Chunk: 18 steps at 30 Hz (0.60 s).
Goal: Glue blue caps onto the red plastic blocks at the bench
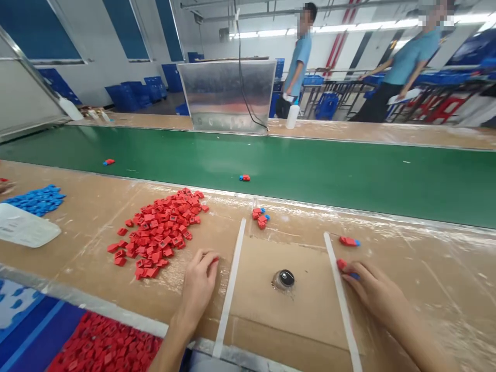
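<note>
My left hand (199, 281) rests on the brown bench with its fingers curled on a small red piece at its fingertips, just right of a pile of red plastic pieces (158, 232). My right hand (374, 289) lies to the right of a white strip (341, 299) and pinches a joined red-and-blue piece (346, 267). Another joined red-and-blue piece (349, 241) lies just beyond it. A small cluster of joined pieces (259, 217) sits near the belt's edge. Between my hands a black round button (285, 279) is set in the bench.
A green conveyor belt (310, 175) runs across, carrying two joined pieces (244, 177) (109, 162). Blue pieces (39, 200) and a white plastic sheet (23, 227) lie far left. A tray of red pieces (104, 349) sits at the near edge. Two people in blue shirts stand beyond a metal box (228, 95).
</note>
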Each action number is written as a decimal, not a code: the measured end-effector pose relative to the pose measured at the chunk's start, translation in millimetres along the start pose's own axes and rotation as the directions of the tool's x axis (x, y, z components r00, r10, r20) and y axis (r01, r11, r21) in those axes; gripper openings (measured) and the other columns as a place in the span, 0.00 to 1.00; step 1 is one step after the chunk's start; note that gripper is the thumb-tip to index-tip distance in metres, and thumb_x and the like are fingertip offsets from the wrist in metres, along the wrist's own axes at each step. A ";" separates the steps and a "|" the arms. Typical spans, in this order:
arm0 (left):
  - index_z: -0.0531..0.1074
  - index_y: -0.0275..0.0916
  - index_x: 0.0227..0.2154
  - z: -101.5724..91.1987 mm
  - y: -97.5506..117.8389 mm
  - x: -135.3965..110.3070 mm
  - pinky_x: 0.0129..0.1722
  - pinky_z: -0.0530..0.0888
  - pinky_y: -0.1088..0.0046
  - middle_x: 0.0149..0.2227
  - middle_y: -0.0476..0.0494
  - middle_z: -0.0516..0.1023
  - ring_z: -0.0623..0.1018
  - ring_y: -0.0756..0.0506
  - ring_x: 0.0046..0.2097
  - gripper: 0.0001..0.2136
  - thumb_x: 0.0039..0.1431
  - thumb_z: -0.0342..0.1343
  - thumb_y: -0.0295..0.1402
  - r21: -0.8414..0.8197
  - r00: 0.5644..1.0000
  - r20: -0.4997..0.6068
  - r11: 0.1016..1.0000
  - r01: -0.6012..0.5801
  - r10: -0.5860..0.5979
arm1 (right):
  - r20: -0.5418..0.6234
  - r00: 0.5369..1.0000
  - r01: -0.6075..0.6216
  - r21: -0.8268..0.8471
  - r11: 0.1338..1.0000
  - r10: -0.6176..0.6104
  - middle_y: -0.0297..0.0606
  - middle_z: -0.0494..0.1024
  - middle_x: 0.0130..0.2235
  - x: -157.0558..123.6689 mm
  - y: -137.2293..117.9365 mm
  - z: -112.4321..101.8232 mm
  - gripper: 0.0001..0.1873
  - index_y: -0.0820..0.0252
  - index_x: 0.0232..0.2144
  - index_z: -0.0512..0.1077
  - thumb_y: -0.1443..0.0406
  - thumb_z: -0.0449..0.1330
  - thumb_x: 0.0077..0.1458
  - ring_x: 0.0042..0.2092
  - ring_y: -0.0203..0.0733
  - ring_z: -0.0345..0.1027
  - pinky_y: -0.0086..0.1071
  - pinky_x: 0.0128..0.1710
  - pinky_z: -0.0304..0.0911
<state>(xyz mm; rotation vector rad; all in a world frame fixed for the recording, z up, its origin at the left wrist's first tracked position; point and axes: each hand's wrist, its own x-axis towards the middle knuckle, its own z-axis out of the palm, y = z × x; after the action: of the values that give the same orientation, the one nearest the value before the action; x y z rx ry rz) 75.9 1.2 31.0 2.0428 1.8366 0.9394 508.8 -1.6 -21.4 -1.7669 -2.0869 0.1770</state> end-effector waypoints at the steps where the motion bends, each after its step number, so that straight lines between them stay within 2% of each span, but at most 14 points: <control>1: 0.75 0.40 0.39 1.7 -2.7 -4.2 0.43 0.75 0.65 0.40 0.42 0.77 0.78 0.42 0.43 0.09 0.65 0.49 0.29 -0.011 1.000 -0.018 1.000 -0.013 0.012 | -0.004 0.999 -0.033 -0.003 0.999 0.033 0.41 0.76 0.41 0.8 0.0 -0.8 0.17 0.54 0.35 0.69 0.53 0.46 0.64 0.41 0.49 0.73 0.37 0.36 0.66; 5: 0.73 0.39 0.39 3.9 -11.6 -13.6 0.38 0.75 0.65 0.36 0.42 0.78 0.79 0.42 0.37 0.08 0.66 0.49 0.32 0.089 0.996 -0.041 0.993 -0.081 0.085 | -0.025 0.996 -0.082 -0.027 0.996 0.082 0.43 0.79 0.40 2.4 2.3 -6.9 0.15 0.56 0.41 0.69 0.55 0.47 0.63 0.40 0.51 0.74 0.38 0.34 0.66; 9: 0.74 0.39 0.40 3.6 -17.6 -16.3 0.46 0.74 0.64 0.43 0.41 0.80 0.78 0.41 0.43 0.09 0.67 0.48 0.30 0.165 0.959 0.001 0.946 -0.280 0.284 | -0.023 0.999 -0.038 -0.045 0.998 0.037 0.45 0.79 0.43 3.0 2.3 -14.3 0.17 0.58 0.44 0.70 0.56 0.48 0.63 0.44 0.53 0.74 0.41 0.38 0.67; 11: 0.74 0.41 0.39 3.6 -22.4 -19.6 0.48 0.73 0.62 0.44 0.41 0.81 0.77 0.41 0.45 0.10 0.66 0.48 0.29 0.194 0.941 0.041 0.922 -0.336 0.335 | -0.021 0.999 -0.033 -0.052 0.998 0.031 0.45 0.79 0.43 4.0 1.4 -16.6 0.17 0.58 0.44 0.71 0.57 0.47 0.63 0.44 0.52 0.73 0.41 0.40 0.67; 15: 0.75 0.42 0.37 0.3 -36.5 -28.2 0.49 0.72 0.61 0.44 0.40 0.81 0.79 0.40 0.44 0.12 0.67 0.46 0.34 0.238 0.949 0.043 0.920 -0.312 0.311 | -0.039 0.999 -0.035 -0.054 0.998 0.033 0.45 0.78 0.42 7.6 -0.4 -18.3 0.18 0.59 0.43 0.73 0.56 0.47 0.65 0.42 0.51 0.73 0.41 0.39 0.67; 18: 0.75 0.43 0.35 -8.5 -42.6 -27.4 0.38 0.75 0.67 0.41 0.41 0.81 0.81 0.41 0.39 0.13 0.66 0.44 0.36 0.253 0.972 0.072 0.938 -0.236 0.225 | -0.056 0.998 -0.031 -0.036 0.999 0.029 0.46 0.77 0.40 10.5 -3.9 -20.8 0.20 0.61 0.41 0.74 0.55 0.47 0.65 0.38 0.50 0.73 0.40 0.36 0.67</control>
<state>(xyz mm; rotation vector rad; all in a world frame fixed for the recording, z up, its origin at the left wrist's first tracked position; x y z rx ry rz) 36.6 -19.1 5.0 2.4591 1.8087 0.7324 511.9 4.5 1.3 -1.8039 -2.0385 0.0977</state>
